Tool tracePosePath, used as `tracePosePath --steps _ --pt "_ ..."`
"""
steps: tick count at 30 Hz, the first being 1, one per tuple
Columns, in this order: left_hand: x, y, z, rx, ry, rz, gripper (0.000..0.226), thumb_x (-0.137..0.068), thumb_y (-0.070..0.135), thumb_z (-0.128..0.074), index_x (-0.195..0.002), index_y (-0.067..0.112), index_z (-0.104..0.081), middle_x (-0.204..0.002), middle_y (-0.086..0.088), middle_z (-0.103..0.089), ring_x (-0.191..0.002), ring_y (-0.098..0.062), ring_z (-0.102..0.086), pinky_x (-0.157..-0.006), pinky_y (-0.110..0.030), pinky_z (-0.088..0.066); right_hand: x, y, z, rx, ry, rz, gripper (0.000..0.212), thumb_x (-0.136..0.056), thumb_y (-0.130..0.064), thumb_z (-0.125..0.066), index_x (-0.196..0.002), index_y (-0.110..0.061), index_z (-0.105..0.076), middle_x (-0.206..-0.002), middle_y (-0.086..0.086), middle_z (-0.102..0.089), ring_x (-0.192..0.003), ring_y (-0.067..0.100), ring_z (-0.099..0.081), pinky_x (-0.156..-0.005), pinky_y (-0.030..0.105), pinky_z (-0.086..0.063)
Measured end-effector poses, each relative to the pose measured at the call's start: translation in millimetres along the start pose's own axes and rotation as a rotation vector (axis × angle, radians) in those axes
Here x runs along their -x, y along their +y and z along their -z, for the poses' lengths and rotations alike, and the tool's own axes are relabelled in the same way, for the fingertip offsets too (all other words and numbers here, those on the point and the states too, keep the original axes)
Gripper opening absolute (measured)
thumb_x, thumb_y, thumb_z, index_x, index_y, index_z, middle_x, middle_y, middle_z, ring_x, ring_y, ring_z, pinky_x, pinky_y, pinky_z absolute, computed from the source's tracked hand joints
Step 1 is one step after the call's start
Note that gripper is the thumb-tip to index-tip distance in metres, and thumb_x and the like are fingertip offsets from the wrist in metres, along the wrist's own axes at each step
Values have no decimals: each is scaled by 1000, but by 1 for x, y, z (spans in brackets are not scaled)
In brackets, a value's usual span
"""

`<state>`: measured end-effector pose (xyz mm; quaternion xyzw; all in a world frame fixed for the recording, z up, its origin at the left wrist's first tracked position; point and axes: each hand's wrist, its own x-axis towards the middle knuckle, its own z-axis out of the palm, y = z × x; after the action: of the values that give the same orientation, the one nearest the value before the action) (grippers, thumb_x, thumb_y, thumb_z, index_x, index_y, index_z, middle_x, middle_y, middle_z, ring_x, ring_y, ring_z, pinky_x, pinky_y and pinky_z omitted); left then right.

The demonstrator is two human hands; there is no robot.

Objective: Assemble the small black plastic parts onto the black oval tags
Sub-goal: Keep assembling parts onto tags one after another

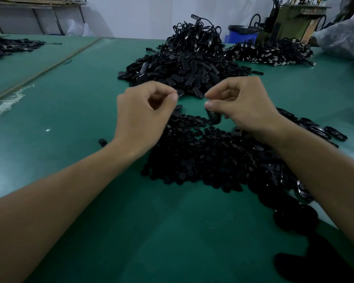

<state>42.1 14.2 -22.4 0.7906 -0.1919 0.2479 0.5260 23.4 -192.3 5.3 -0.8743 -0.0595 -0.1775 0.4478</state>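
My left hand [143, 117] hovers over the green table with thumb and forefinger pinched together; whether a small part sits between them is hidden. My right hand [239, 105] holds a black oval tag [213, 117] that hangs below its thumb and fingers. The two hands are a short gap apart. Beneath them lies a broad heap of small black plastic parts [202, 160]. A larger pile of black oval tags [182, 72] sits just beyond the hands.
A mound of black cords [196, 37] rises behind the tag pile, with another heap [270, 52] to its right. Loose oval tags [323, 131] lie at the right. One stray part [102, 142] sits near my left wrist. A blue bin [241, 35] stands at the back.
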Motion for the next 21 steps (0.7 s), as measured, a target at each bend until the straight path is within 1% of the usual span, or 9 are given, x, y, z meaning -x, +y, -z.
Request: tracePosePath --steps 2,4,6,9,15,17,18,19,21 --pt "5 6 -5 89 -67 27 8 -92 21 -72 -90 28 -74 -75 11 -74 -68 -7 -72 -58 -25 -59 0 -5 -4 -246 -58 -61 13 -82 -7 -79 -87 -15 -72 -72 2 -71 -63 8 -66 -61 20 -54" --pt "8 7 -9 161 -154 85 4 -93 18 -72 -92 21 -75 -74 6 -75 -68 -10 -73 -54 -25 -59 1 -7 -8 -417 -111 -120 12 -83 -1 -76 -89 -10 -72 -73 7 -70 -65 15 -67 -66 24 -58" --pt "10 6 -11 221 -203 145 6 -93 12 -72 -93 17 -74 -72 4 -75 -68 -12 -74 -56 -24 -59 2 -8 -12 -464 -150 -149 11 -85 -1 -73 -89 -11 -73 -74 8 -69 -67 17 -66 -70 26 -59" --pt "8 4 -10 303 -209 190 12 -90 5 -73 -91 16 -73 -73 1 -75 -69 -15 -74 -61 -22 -58 2 -9 -14 -503 -166 -172 11 -89 0 -68 -91 -10 -73 -75 8 -66 -66 13 -65 -69 22 -57" --pt "8 2 -11 427 -188 243 10 -90 5 -73 -93 15 -72 -75 -2 -75 -70 -14 -73 -65 -23 -58 5 -12 -15 -656 -186 -209 11 -92 4 -62 -92 -6 -67 -81 13 -64 -65 12 -66 -67 20 -56" --pt "8 1 -12 441 -164 244 11 -90 3 -73 -94 14 -72 -73 -3 -75 -68 -14 -73 -64 -22 -58 6 -10 -17 -619 -171 -210 10 -92 3 -63 -93 -6 -67 -79 12 -65 -66 13 -67 -67 22 -57" --pt "8 1 -12 442 -152 247 11 -90 3 -73 -94 13 -72 -72 -2 -74 -67 -14 -73 -65 -22 -58 6 -9 -17 -543 -155 -198 8 -93 0 -64 -94 -8 -67 -79 11 -66 -66 13 -68 -67 23 -57" --pt "8 0 -12 447 -136 257 11 -90 3 -72 -94 13 -72 -71 -2 -74 -67 -14 -72 -65 -22 -58 6 -7 -17 -412 -134 -175 6 -94 -5 -65 -96 -10 -68 -81 9 -68 -67 12 -68 -66 22 -56" --pt "7 -1 -12 461 -98 282 12 -91 1 -71 -92 13 -72 -71 -2 -74 -67 -13 -71 -64 -21 -57 6 -3 -17 -44 -105 -93 6 -94 -19 -68 -99 -17 -71 -84 1 -71 -71 7 -67 -64 17 -51"
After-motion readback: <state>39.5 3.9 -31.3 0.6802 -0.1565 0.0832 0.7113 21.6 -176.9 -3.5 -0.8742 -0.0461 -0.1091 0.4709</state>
